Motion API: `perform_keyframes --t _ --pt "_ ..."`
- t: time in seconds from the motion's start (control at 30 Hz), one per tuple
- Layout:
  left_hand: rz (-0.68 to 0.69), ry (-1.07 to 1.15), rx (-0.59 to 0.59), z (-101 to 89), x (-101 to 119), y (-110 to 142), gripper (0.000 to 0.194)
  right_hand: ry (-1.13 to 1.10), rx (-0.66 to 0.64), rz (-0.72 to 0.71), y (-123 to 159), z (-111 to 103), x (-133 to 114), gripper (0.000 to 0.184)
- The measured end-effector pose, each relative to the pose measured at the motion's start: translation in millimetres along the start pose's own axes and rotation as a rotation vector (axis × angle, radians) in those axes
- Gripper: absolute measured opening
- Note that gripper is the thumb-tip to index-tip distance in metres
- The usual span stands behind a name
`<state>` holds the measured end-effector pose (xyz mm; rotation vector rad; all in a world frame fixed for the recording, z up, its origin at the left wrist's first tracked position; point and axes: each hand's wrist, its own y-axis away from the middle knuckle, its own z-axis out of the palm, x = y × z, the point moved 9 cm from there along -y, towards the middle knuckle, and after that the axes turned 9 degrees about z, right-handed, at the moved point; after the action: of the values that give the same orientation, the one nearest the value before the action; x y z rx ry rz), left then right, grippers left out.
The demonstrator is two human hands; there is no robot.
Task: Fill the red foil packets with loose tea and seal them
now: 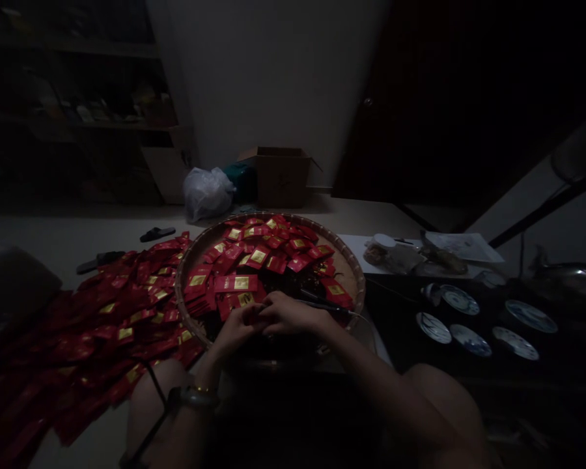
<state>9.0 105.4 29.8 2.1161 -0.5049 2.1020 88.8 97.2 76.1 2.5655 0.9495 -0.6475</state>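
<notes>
A round woven basket (pixel 359 277) stands in front of me, heaped with small red packets (pixel 257 256) bearing gold labels. Dark loose bits (pixel 286 281) show among them. Over the basket's near side, my left hand (pixel 237 331) and my right hand (pixel 289 314) meet with curled fingers. Between them the fingers close on something small, too dark and covered to make out. Just beyond my left fingers lies a red packet (pixel 236 300). Beside my right hand rests a slim dark tool (pixel 325 304), its thin cord running over the rim.
Many more red packets (pixel 141 319) spread over the floor at left. Blue-and-white dishes (pixel 460 299) sit on a dark surface at right, near bagged items (pixel 395 254). Behind are a cardboard box (pixel 283 177), a white plastic bag (pixel 208 192) and a black slipper (pixel 157 234).
</notes>
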Motion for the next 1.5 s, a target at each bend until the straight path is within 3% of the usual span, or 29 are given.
perform_keyframes --t 0.1,0.17,0.33,0.47,0.63,0.93,1.13,1.33,1.4,1.5 --pt "-0.078 0.055 0.044 -2.6 -0.4 3.5 0.041 -0.26 0.214 0.018 7.6 -22.4 10.0 0.048" --pt "-0.106 0.079 0.1 -5.6 0.0 5.3 0.042 -0.397 0.311 0.096 10.2 -24.8 23.8 0.053" --pt "-0.098 0.135 0.205 -11.7 2.2 6.2 0.042 -0.637 0.366 0.278 2.2 -3.9 53.2 0.022" --pt "-0.085 0.167 0.233 -12.8 -0.3 4.1 0.049 -0.809 0.408 0.373 -0.8 4.6 69.2 0.025" --pt "-0.03 0.17 0.409 -25.5 -3.4 4.2 0.043 -0.925 0.518 0.428 3.8 6.4 78.1 0.027" --pt "-0.088 0.151 0.475 -31.0 -12.7 9.1 0.043 -0.958 0.574 0.441 7.2 9.3 71.1 0.027" --pt "-0.028 0.239 0.437 -24.8 -7.6 6.8 0.063 -0.921 0.547 0.358 3.8 4.9 63.5 0.027" --pt "0.001 0.164 0.352 -18.1 -2.1 3.7 0.05 -0.739 0.539 0.275 1.4 -5.6 59.3 0.011" --pt "0.009 0.141 0.283 -11.7 3.4 2.0 0.049 -0.717 0.559 0.239 3.6 -9.9 54.4 0.01" --pt "-0.064 0.113 0.09 7.6 5.2 2.1 0.046 -0.705 0.562 0.185 3.7 -12.4 41.3 0.013"
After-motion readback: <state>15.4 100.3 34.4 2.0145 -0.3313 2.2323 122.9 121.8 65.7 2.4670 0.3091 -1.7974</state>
